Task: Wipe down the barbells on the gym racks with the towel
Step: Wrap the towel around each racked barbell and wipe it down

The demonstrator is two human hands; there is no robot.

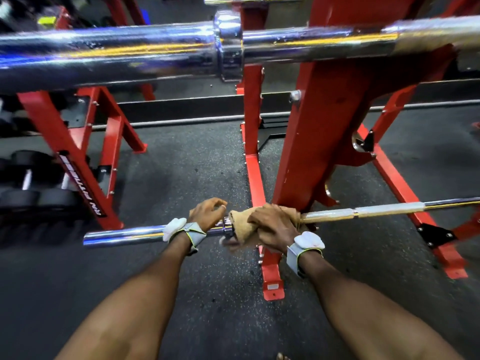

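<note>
A chrome barbell (363, 213) lies low across the red rack (324, 131), its sleeve (124, 236) reaching out to the left. My right hand (272, 226) grips a tan towel (240, 224) wrapped around the bar just right of the collar. My left hand (206, 215) sits over the sleeve beside the collar with its fingers curled; whether it grips the bar is unclear. Both wrists wear grey bands with white pads. A second, thicker chrome barbell (130, 53) crosses the top of the view on a higher level.
Red rack uprights and feet (271, 281) stand on dark speckled rubber flooring. Another red frame (83, 162) with black dumbbells (28, 183) is at the left. A black plate with bolts (436, 235) holds the rack's right leg.
</note>
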